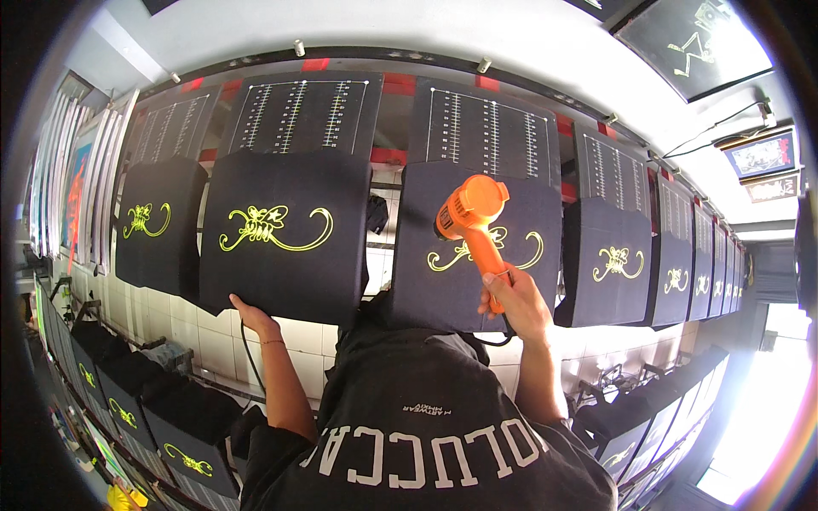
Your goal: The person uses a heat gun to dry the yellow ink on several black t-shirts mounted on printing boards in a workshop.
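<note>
My right hand (519,300) is wrapped round the handle of an orange hair dryer (474,209). The dryer is above a black cloth panel (426,298) with a yellow-green swirl print (532,248), hiding the print's middle; its nozzle points left. A black cord (494,343) leaves the handle's lower end. My left hand (256,316) is at the lower edge of the neighbouring black panel (290,187), which bears the same print (271,228). A cord (248,351) hangs from the closed left hand; its fingers are partly hidden.
Boards marked with white scales (307,111) carry the panels in a long row to the right. Behind them runs a dark rail (400,61). More printed panels (187,460) stand behind me on both sides. Framed screens (94,170) lean at far left, above a tiled floor (298,345).
</note>
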`<state>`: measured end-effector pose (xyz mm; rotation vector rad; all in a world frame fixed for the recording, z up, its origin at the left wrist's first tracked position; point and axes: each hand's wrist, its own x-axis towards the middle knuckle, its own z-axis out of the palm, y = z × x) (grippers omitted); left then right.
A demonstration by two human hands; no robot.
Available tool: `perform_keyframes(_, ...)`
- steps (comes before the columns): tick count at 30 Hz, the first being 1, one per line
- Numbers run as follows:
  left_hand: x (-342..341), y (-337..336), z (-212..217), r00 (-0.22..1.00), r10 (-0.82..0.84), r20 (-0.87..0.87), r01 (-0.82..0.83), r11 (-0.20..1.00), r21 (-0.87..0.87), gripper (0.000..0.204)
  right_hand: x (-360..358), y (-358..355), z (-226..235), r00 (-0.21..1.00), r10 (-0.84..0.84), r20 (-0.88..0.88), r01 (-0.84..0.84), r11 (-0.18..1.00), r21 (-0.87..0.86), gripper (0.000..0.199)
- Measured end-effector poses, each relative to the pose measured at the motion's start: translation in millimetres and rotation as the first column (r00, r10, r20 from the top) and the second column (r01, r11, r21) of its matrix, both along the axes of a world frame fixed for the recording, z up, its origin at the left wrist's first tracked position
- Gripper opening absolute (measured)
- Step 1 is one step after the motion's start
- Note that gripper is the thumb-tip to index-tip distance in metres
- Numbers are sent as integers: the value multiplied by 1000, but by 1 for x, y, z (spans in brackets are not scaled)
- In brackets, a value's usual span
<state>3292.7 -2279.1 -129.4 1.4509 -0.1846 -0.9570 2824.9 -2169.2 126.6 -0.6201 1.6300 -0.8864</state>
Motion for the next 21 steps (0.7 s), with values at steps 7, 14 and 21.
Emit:
perform_keyframes(7,-2,-1,1,1000,15,26,-15,1000,22,71,3,0,3,998,1,-59,-1,1000,8,27)
perform_keyframes(14,0,0,-2,997,11,75,-13,999,36,72,0,13,5,979,-82,-189,88,996,23,25)
perform_keyframes(21,0,1,-2,995,-5,100,2,1000,29,72,-7,42,11,993,-115,13,115,993,23,27)
